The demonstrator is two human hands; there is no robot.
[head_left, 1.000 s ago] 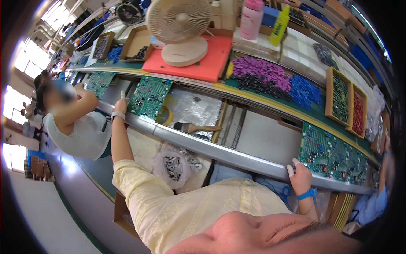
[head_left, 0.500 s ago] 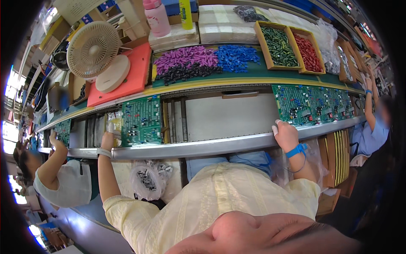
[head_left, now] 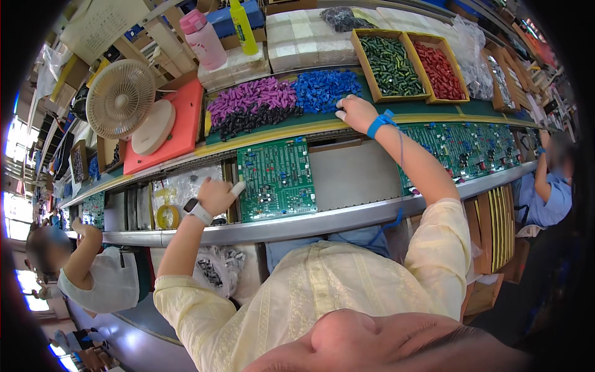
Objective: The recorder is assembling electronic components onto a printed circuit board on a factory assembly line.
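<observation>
A green circuit board (head_left: 277,180) with small mounted parts lies on the rail track in front of me. Beside its left edge is my left hand (head_left: 215,196), thumb stretched toward the board and touching or nearly touching it; the fingers are partly bent and hold nothing I can see. My right hand (head_left: 357,113) reaches across the track to the right end of a pile of blue components (head_left: 325,90). Its thumb and forefinger, with white tip covers, are slightly apart, and no part shows between them. Purple components (head_left: 251,102) and black components (head_left: 257,121) lie left of the blue ones.
Yellow-edged boxes hold green components (head_left: 390,67) and red components (head_left: 439,73). More circuit boards (head_left: 462,152) sit on the track to the right. A fan (head_left: 121,99) stands at the left, a tape roll (head_left: 167,216) near my left wrist. Co-workers (head_left: 99,273) sit on both sides.
The circuit board has slid right along the track, my left hand following beside its left edge. My right hand has left the front rail and moved up and left to the blue components.
</observation>
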